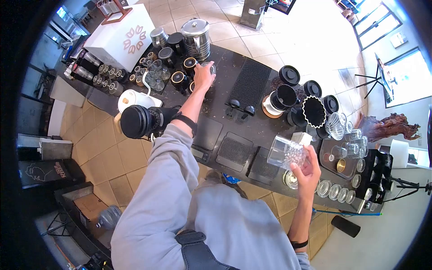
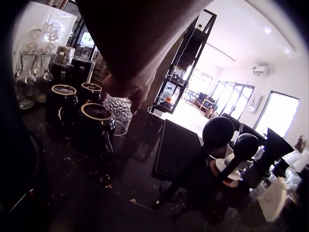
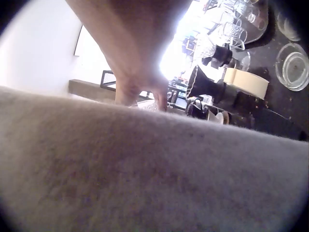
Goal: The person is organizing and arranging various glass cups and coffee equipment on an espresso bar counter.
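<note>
My left hand (image 1: 204, 77) reaches to the far side of the counter and grips a textured glass (image 2: 119, 112) from above. Beside this glass stand several black mugs (image 2: 91, 130), upside down with tan base rings showing. Near the counter's front edge, my right hand (image 1: 308, 170) holds a clear glass (image 1: 284, 152) with a textured lower part, tilted on its side in the head view. In the right wrist view a sleeve hides most of that glass, and the fingers (image 3: 161, 99) show above the sleeve. A stack of paper filters (image 3: 246, 83) stands just beyond the right hand.
A white gooseneck kettle (image 1: 135, 100) and a black grinder (image 1: 137, 121) stand by the left forearm. A black ribbed mat (image 1: 249, 83) lies mid-counter. Black drippers (image 1: 314, 111) and a tray (image 1: 328, 167) of glasses stand to the right. A steel pitcher (image 1: 196, 38) stands at the back.
</note>
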### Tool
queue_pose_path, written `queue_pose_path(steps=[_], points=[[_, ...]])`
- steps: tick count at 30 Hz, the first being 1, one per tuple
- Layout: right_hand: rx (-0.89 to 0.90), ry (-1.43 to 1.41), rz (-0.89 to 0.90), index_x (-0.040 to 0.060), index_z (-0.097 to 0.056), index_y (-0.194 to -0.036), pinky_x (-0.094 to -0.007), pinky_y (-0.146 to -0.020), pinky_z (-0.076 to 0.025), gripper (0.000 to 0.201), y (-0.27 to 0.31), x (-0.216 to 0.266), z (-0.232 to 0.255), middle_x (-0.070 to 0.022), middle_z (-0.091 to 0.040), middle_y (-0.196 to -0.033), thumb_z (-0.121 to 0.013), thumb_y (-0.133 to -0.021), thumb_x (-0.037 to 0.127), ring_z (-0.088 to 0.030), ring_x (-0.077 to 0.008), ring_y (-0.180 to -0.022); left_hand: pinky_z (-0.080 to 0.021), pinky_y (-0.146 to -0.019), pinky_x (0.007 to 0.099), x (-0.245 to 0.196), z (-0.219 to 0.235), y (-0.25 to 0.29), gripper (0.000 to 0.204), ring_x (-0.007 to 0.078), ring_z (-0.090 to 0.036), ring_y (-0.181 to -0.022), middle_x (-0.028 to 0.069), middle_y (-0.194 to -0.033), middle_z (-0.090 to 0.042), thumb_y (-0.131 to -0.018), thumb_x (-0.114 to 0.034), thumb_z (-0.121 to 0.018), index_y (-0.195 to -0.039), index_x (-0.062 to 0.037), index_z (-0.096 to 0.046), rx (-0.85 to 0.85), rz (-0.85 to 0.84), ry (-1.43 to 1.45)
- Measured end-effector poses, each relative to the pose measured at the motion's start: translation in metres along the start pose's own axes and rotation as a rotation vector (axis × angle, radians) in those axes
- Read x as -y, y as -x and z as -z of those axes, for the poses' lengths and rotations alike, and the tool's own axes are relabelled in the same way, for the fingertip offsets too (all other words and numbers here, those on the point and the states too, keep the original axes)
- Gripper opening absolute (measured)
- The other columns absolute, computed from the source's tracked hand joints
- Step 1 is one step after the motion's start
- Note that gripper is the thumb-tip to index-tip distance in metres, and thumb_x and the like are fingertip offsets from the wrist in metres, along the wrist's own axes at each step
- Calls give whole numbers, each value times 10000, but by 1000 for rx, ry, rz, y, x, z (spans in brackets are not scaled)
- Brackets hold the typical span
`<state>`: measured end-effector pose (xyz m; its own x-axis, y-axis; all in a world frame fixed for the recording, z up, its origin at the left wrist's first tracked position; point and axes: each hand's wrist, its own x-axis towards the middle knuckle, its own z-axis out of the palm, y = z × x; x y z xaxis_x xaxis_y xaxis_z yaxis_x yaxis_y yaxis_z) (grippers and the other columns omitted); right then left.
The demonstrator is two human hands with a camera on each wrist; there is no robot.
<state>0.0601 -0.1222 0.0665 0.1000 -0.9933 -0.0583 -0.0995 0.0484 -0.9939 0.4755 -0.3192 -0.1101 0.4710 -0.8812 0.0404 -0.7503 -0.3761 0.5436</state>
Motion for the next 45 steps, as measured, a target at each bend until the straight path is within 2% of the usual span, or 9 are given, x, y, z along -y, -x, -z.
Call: queue_pose_path(steps=[6, 9, 10, 12, 15, 18, 21, 28, 45], points=[[76, 148, 177, 12, -503, -1386, -313, -913, -522, 666, -62, 51, -31, -96, -585, -1270, -793, -789, 69, -629, -182, -1075, -434, -1048, 457, 2, -14, 15, 567, 392, -454, -1288, 241, -1413, -431, -797, -122, -757, -1338, -142, -590, -158, -72, 72], [121, 199, 231, 29, -517, -1376, -295, -881, -519, 642, -103, 70, -60, -113, -621, -1195, -799, -807, 125, -630, -160, -1036, -329, -1117, 462, 1, -17, 26, 368, 351, -451, -1310, 201, -1378, -513, -888, -123, -618, -1232, 6, -629, -335, -303, -139], [144, 235, 254, 38, -522, -1372, -287, -873, -518, 631, -117, 76, -71, -114, -629, -1177, -798, -813, 141, -629, -152, -1027, -359, -1105, 449, 8, -26, 23, 419, 347, -478, -1289, 193, -1359, -525, -831, -109, -687, -1233, -9, -633, -293, -279, -131], [223, 289, 201, 44, -531, -1357, -263, -847, -514, 614, -141, 87, -98, -123, -639, -1165, -798, -818, 163, -626, -137, -1020, -342, -1097, 480, 18, -41, 29, 388, 343, -496, -1273, 212, -1346, -550, -931, -139, -504, -1279, 1, -604, -373, -303, -154], [302, 606, 351, 194, -557, -1355, -356, -867, -508, 638, -192, 57, -130, -166, -622, -1053, -808, -779, 300, -643, -231, -945, -365, -1067, 480, 4, -20, 48, 387, 342, -507, -1249, 201, -1311, -565, -889, -62, -533, -1266, -14, -610, -488, -330, -77], [395, 850, 451, 273, -570, -1322, -433, -889, -500, 617, -225, 25, -166, -194, -588, -1016, -806, -758, 355, -636, -340, -973, -380, -1047, 461, -21, 31, 97, 377, 345, -512, -1224, 183, -1253, -579, -847, 31, -544, -1205, -43, -637, -355, -265, 282], [533, 989, 357, 260, -564, -1307, -456, -941, -467, 618, -246, -3, -197, -220, -598, -1088, -813, -745, 329, -606, -380, -1079, -497, -866, 371, -20, 67, 152, 241, 281, -638, -950, 145, -1027, -645, -885, 60, -521, -1066, -13, -663, -105, -312, 669], [811, 1121, 320, 291, -501, -1301, -491, -905, -513, 622, -263, -57, -247, -281, -539, -1117, -810, -762, 319, -619, -469, -1012, -524, -792, 309, 19, 117, 276, 194, 198, -671, -861, 107, -934, -688, -958, -29, -546, -1101, -7, -675, 366, -207, 825], [933, 1245, 319, 261, -453, -1336, -499, -866, -545, 712, -261, -91, -274, -318, -496, -1180, -832, -734, 293, -648, -471, -951, -527, -757, 293, 52, 122, 294, 213, 174, -667, -825, 102, -929, -664, -947, -20, -546, -1130, -5, -653, 331, -69, 922]])
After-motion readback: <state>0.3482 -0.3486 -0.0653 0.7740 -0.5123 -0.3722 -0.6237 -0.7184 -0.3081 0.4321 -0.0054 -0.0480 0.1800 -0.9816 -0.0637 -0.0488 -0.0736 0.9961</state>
